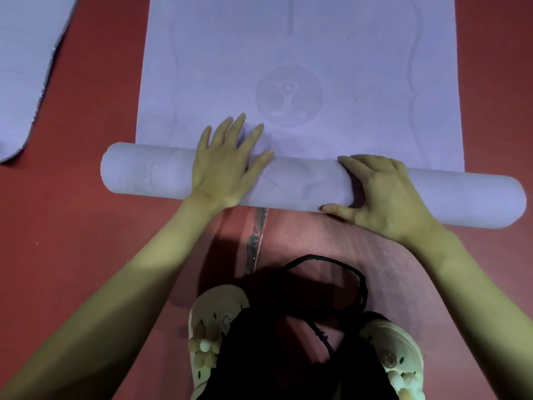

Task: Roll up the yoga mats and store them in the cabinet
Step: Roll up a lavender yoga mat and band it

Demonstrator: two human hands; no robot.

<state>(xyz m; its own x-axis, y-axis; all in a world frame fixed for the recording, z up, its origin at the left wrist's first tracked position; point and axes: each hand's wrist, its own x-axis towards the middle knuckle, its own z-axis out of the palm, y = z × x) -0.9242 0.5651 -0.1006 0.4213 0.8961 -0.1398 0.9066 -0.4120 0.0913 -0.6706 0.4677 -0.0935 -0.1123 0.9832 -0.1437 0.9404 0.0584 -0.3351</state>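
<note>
Partway: lilac yoga mat half rolled, roll across frame centre on red floor. Left hand flat, fingers spread; right hand cups roll. Second mat upper left, unrolled. Cabinet unseen.

The far end of the lilac yoga mat runs out past the top edge; its embossed round emblem is too faint to read in detail. A second mat at upper left is cut by the left and top edges. The right hand curls over the roll — its fingertips lie hidden on the far side. Both pale sandals are partly covered by dark clothing — and the bottom edge crops them.
</note>
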